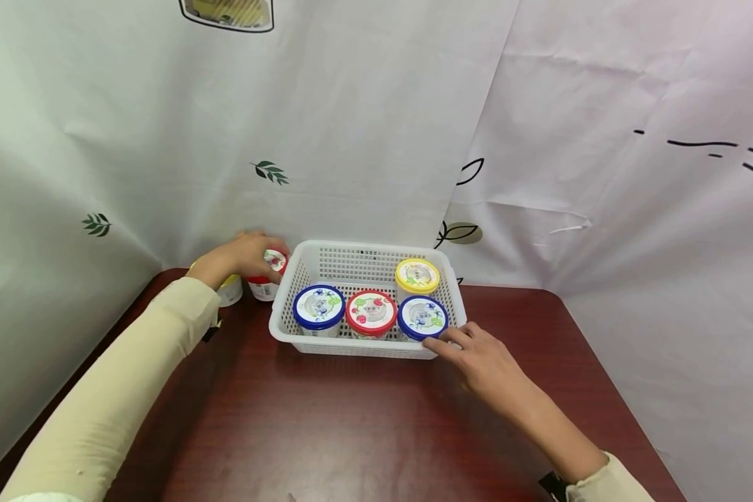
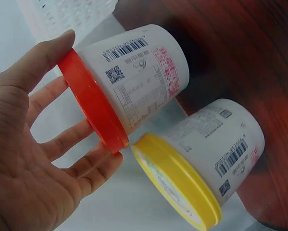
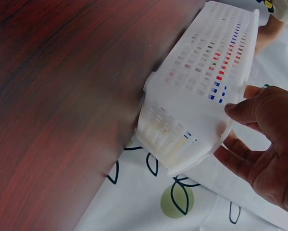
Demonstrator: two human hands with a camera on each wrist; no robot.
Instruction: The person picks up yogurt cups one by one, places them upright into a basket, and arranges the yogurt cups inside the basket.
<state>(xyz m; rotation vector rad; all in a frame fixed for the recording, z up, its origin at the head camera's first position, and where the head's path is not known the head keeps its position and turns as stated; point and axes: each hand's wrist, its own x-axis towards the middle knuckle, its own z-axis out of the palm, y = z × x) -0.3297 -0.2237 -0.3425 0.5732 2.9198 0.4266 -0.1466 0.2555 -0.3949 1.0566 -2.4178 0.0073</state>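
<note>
Beyond the basket's left end, my left hand (image 1: pixel 249 254) grips a red-lidded tub (image 2: pixel 139 77) by its lid, thumb on one side and fingertips on the other. The tub stands on the table. Close beside it is a yellow-lidded tub (image 2: pixel 206 154), partly hidden by my arm in the head view. My right hand (image 1: pixel 477 355) holds the near right corner of a white plastic basket (image 3: pixel 196 62), thumb outside the rim and fingers over it. Inside the basket sit two blue-lidded tubs (image 1: pixel 319 307), a red-lidded one (image 1: pixel 371 312) and a yellow-lidded one (image 1: pixel 417 276).
The basket stands near the back of a dark red-brown table (image 1: pixel 326 425). White cloth (image 1: pixel 376 139) printed with leaves hangs behind and along the sides, meeting the table's edges.
</note>
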